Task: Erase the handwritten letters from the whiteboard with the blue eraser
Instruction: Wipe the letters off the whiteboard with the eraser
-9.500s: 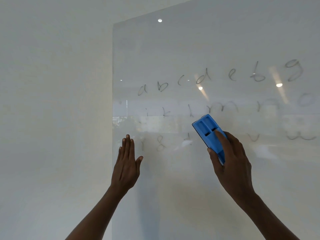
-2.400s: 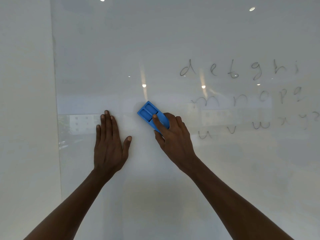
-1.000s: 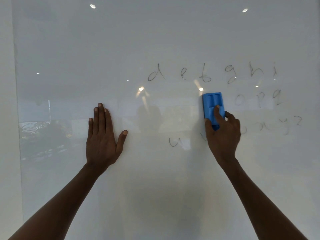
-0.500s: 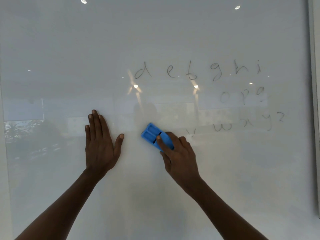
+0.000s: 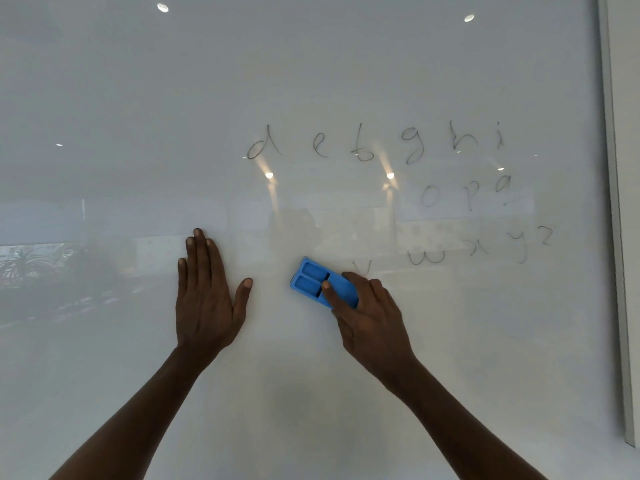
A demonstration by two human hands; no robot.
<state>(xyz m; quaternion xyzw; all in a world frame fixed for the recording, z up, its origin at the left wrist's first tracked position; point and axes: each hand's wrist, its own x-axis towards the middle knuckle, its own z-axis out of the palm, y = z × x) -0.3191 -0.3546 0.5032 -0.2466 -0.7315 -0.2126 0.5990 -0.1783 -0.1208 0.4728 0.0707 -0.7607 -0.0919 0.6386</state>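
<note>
A glossy whiteboard [image 5: 311, 81] fills the view. Handwritten letters remain on its right half: a top row "d e f g h i" [image 5: 374, 145], a shorter middle row "o p q" [image 5: 465, 194], and a bottom row "v w x y z" [image 5: 450, 251]. My right hand [image 5: 372, 317] presses the blue eraser [image 5: 313, 282] flat on the board, tilted, just left of the "v". My left hand [image 5: 206, 292] lies flat on the board with its fingers together, holding nothing, a little left of the eraser.
The board's grey right edge [image 5: 616, 237] runs down the right side with a white wall beyond. Ceiling lights and a room reflect in the board surface. The left half of the board carries no writing.
The eraser swept down and left from the middle row to the bottom row, wiping the "u". It has barely moved in the last half second. My left hand stayed flat in place.
</note>
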